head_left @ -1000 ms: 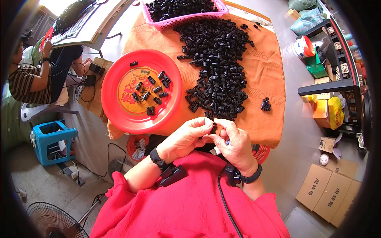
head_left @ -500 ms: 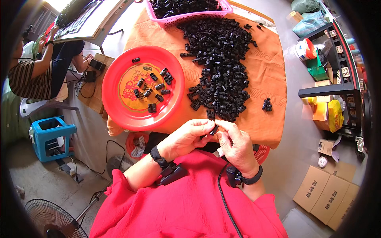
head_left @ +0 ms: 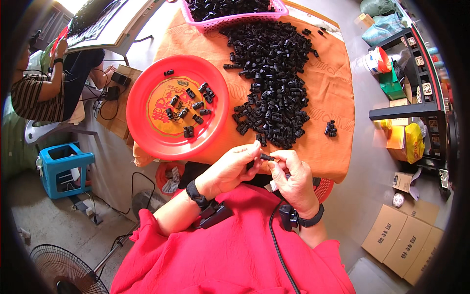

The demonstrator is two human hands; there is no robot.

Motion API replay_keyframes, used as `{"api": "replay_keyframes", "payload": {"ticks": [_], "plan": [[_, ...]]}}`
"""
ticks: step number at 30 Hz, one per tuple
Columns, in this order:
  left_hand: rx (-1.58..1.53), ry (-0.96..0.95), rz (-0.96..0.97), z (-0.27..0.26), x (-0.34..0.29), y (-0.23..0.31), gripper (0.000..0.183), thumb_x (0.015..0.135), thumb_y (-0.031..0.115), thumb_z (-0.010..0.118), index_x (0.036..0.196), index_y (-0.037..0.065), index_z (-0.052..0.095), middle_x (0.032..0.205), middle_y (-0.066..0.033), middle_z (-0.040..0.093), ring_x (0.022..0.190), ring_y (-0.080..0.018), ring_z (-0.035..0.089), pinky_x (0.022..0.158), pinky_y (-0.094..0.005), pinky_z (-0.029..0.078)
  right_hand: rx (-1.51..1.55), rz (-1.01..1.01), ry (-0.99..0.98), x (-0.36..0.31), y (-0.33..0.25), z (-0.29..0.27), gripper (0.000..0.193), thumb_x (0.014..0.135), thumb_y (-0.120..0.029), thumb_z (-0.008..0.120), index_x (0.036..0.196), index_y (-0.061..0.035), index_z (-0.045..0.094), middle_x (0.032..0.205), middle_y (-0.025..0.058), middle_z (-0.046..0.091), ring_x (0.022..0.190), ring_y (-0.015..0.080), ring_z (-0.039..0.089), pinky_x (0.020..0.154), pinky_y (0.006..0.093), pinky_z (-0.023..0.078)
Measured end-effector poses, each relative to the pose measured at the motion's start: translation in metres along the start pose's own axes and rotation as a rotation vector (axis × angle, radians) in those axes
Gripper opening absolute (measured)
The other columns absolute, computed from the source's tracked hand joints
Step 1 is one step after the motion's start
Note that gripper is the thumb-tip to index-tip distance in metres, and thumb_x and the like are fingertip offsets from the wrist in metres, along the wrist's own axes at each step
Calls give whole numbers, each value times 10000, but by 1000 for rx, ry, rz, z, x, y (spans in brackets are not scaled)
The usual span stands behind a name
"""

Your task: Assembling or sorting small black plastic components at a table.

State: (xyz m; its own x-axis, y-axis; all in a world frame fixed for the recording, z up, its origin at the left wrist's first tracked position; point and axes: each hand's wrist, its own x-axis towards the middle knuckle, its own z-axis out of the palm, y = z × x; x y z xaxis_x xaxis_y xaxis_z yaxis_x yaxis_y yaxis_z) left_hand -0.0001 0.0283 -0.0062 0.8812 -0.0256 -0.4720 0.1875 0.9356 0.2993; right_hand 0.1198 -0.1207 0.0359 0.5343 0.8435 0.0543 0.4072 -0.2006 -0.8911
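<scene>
At the near edge of the table, my hands meet over a small black plastic piece (head_left: 266,157). My right hand (head_left: 293,177) pinches one end of it between thumb and fingers. Curled beside it, my left hand (head_left: 234,165) has its thumb and index finger near the other end. Something dark shows between the left fingers, partly hidden. Just beyond my fingers lies a heap of similar small black plastic pieces (head_left: 274,88). To the left, a round red tray (head_left: 215,132) holds several more, lying apart.
A pink basket (head_left: 235,20) full of black pieces stands at the far edge of the orange-covered table (head_left: 328,157). A small black cluster (head_left: 330,128) lies at right. Another person (head_left: 44,93) sits far left, behind a blue stool (head_left: 66,169). A fan (head_left: 66,272) stands lower left.
My fingertips have drawn slightly apart. The black piece, steeply tilted between both hands before, now lies more sideways from my right fingertips. The other person's hands have shifted.
</scene>
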Motion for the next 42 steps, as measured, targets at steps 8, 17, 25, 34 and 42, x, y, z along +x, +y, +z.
{"api": "replay_keyframes", "payload": {"ticks": [8,17,25,34,42], "plan": [[1,-107,100,-2,2,-4,233,950,306,646,1056,104,601,838,18,597,694,-65,527,575,-179,390,-19,24,35,2,-12,1,186,854,-21,717,984,-42,586,636,52,590,491,143,598,458,275,453],[-17,-63,98,2,5,-7,212,960,306,633,1014,108,583,867,13,592,665,-58,505,592,-187,405,-129,-130,16,5,-12,6,207,836,-38,742,953,-46,571,626,54,596,498,155,612,459,289,457],[-31,-53,100,-7,10,-13,224,958,317,635,992,104,573,847,22,568,691,-58,517,606,-197,426,-121,-15,3,2,-16,1,346,846,-51,745,1151,-38,583,663,58,614,544,142,613,506,271,471],[-69,-82,49,8,0,-7,278,946,292,655,1098,61,629,911,9,610,730,-58,510,621,-182,415,94,24,13,1,-13,4,375,858,-22,706,1217,-30,597,611,45,584,493,138,583,471,290,450],[-59,-135,36,-3,1,-10,263,933,301,675,1056,77,612,885,17,587,705,-50,482,616,-176,385,-22,-54,-5,1,-17,0,416,849,-25,715,1243,-27,581,596,39,563,473,144,573,455,287,443]]}}
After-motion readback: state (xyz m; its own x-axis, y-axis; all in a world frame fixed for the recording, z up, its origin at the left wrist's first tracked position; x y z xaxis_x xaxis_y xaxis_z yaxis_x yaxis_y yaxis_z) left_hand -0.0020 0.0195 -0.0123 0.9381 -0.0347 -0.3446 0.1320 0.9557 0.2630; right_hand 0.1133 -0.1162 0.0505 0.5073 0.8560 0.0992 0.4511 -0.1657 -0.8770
